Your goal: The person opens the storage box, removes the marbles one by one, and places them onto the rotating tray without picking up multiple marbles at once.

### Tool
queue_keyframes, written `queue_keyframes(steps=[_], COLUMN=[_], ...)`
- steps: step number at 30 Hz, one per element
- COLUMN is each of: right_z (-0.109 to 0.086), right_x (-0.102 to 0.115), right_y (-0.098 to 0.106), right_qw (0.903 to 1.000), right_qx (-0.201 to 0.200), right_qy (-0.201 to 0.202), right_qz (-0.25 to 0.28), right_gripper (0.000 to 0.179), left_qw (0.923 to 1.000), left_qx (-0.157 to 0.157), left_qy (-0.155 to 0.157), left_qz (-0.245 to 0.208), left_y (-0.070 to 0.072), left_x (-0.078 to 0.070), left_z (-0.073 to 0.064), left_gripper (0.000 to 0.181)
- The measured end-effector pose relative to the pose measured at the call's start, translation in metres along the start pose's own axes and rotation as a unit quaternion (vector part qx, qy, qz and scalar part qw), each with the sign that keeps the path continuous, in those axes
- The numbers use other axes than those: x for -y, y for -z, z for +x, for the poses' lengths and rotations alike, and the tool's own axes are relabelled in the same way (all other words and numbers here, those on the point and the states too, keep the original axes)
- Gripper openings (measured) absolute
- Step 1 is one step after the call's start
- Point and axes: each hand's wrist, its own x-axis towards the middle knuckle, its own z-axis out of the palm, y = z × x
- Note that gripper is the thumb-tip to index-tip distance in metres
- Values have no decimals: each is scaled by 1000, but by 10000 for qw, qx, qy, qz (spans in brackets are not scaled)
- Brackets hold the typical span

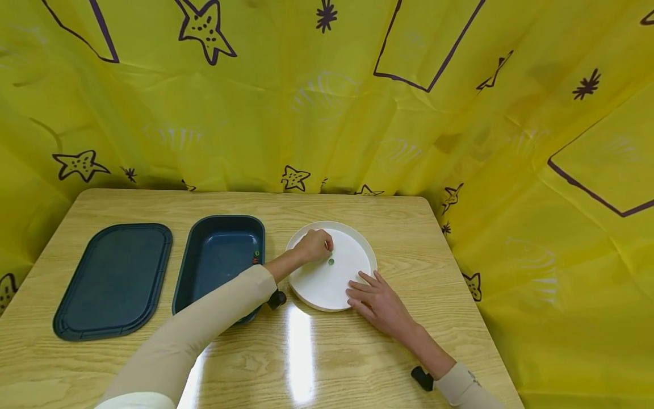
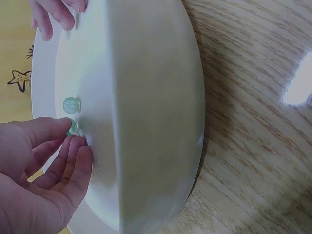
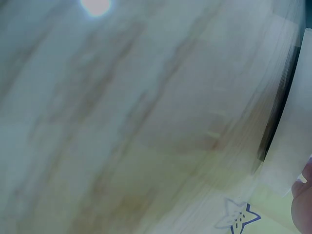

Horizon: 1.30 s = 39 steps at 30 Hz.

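A round white tray (image 1: 343, 284) with a raised rim sits on the wooden table. My left hand (image 1: 315, 245) is over its inside, thumb and fingers pinching a green glass marble (image 2: 72, 128) near the white floor. Right beside it lies a second green marble (image 2: 71, 105), also seen in the head view (image 1: 331, 262). My right hand (image 1: 379, 304) rests on the tray's near right rim with its fingers extended. Only a bit of that hand (image 3: 302, 202) shows in the right wrist view.
Left of the tray stands a dark blue rectangular bin (image 1: 219, 255), partly behind my left forearm, with a few small coloured marbles (image 1: 256, 257) along its right side. A matching dark lid (image 1: 114, 278) lies farther left. Yellow patterned curtain (image 1: 306, 113) hangs behind the table.
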Motion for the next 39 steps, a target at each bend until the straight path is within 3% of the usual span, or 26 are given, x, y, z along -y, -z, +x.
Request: queue_keyframes(steps=[23, 30, 39], right_z=[0, 1, 1], right_x=[1, 1, 3], right_y=[1, 1, 2], right_qw=[10000, 9999, 9999], right_qx=[62, 75, 100], right_qy=[-54, -69, -106], right_qz=[2, -50, -48], right_gripper=[27, 27, 27], left_qw=[9998, 9996, 9980], left_qx=[49, 92, 263], left_qy=[-172, -208, -383], left_qz=[124, 154, -436], left_y=[2, 13, 36], left_x=[-2, -4, -4], left_z=[0, 2, -6], left_gripper=[13, 11, 15])
